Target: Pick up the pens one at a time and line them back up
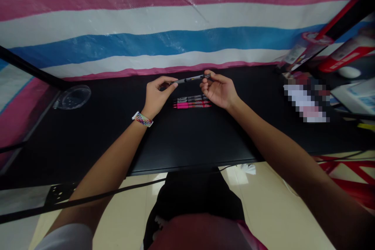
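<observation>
A slim pen [190, 79] with a pale barrel and dark ends is held up nearly level between my two hands. My left hand [157, 93] pinches its left end between thumb and fingers. At its right end, my right hand [219, 89] grips the dark tip with thumb and fingertips. Just below, on the black desk, several pens lie side by side: dark-and-clear pens [190, 99] behind and pink-red pens [191, 105] in front. The right fingers partly overlap the right ends of the dark pens.
A clear round plastic lid [74, 97] lies at the left on the black desk [187, 144]. To the right stand a clear cup [304, 50], a red bottle [345, 52] and a white box [356, 90]. Striped sheeting [175, 41] hangs behind.
</observation>
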### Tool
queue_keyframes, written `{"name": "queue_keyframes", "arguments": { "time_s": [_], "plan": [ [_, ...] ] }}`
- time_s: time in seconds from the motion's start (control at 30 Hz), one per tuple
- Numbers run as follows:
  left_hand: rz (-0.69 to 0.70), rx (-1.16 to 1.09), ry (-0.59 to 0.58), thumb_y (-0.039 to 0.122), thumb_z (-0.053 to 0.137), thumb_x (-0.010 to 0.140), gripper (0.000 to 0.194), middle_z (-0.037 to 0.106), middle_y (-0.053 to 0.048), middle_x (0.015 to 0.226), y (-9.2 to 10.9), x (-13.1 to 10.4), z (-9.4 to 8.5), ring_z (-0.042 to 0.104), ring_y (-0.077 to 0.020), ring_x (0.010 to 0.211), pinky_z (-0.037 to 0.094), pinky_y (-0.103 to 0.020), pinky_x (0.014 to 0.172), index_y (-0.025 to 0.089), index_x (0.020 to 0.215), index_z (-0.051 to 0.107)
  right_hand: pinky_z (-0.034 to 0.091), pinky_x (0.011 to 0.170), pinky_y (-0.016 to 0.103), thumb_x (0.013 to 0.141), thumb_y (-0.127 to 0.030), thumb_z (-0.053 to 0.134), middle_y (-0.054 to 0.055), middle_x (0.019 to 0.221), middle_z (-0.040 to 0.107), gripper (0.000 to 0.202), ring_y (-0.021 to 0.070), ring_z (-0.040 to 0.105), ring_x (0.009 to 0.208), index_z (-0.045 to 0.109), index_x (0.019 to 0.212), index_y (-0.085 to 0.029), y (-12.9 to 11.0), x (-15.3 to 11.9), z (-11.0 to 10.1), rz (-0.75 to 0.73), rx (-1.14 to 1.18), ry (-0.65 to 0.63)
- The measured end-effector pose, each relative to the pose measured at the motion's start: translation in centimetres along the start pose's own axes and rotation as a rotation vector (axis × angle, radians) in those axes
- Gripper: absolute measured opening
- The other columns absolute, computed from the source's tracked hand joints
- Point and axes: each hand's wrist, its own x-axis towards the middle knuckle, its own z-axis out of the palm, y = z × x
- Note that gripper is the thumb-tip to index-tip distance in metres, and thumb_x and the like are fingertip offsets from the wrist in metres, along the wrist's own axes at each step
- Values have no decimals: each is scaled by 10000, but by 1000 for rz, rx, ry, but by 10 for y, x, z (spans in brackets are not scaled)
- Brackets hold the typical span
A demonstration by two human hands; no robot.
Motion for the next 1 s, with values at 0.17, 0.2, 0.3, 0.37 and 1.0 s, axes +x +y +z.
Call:
{"name": "queue_keyframes", "arguments": {
  "time_s": [0.17, 0.2, 0.3, 0.37, 1.0],
  "plan": [
    [-22, -4, -9, 403, 849, 974, 185, 876, -68, 1114, -4, 1, 0, 801, -235, 996, 653, -406, 967, 246, 1072, 856, 637, 815, 384, 913, -500, 793, 69, 941, 786, 310, 234, 714, 894, 823, 1082, -242, 1, -1, -1, -167, -350, 48],
    [-23, -8, -18, 383, 853, 964, 174, 873, -69, 1114, -5, 1, -1, 800, -235, 1004, 651, -407, 974, 243, 1067, 849, 629, 820, 396, 902, -485, 812, 71, 950, 792, 293, 239, 710, 887, 835, 1069, -245, 2, 0, -2, -237, -461, 66],
    [-37, -19, -81, 312, 858, 929, 146, 863, -71, 1085, -9, 2, -2, 798, -235, 1014, 646, -403, 968, 241, 1055, 831, 610, 882, 440, 888, -408, 826, 76, 1007, 818, 214, 272, 732, 939, 847, 1037, -256, 4, 0, -8, -420, -795, 89],
    [-48, -12, -125, 289, 853, 923, 140, 862, -69, 1054, -10, 2, -2, 800, -235, 994, 642, -406, 948, 246, 1055, 835, 601, 923, 464, 895, -358, 789, 71, 1012, 827, 169, 285, 746, 957, 839, 1018, -252, 3, -1, -13, -470, -969, 67],
    [82, 273, -266, 269, 808, 920, 91, 880, -32, 995, -17, -1, -1, 755, -289, 967, 545, -534, 1039, 326, 925, 879, 543, 933, 490, 882, -228, 716, 76, 923, 809, 151, 298, 689, 931, 865, 898, -246, -5, 1, -31, -573, -1442, -180]
  ]
}}
